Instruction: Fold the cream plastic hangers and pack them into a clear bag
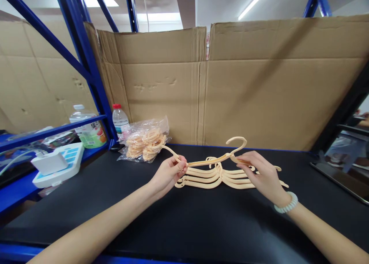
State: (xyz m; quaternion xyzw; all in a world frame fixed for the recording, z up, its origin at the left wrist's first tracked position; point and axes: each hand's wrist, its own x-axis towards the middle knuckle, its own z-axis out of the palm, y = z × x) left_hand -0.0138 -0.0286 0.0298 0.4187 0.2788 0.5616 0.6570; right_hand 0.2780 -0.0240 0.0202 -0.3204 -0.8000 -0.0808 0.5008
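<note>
A cream plastic clothes hanger point(213, 162) is held up between both hands, its hook pointing upward near the right hand. My left hand point(170, 175) pinches its left end, where a thin cream piece sticks up and to the left past the fingers. My right hand point(261, 175) grips its right side close to the hook; the fingers partly cover that arm. Just below and behind it, several matching hangers point(204, 184) lie in a row on the black tabletop point(184, 225). The right hand hides part of their right ends.
Behind the left hand sits a clear plastic bag point(147, 141) of cream pieces. A red-capped bottle point(119, 120), a larger bottle point(89, 127) and a white power strip point(62, 166) are at the left. Cardboard point(164, 95) walls the back. A dark flat device point(340, 181) lies at right.
</note>
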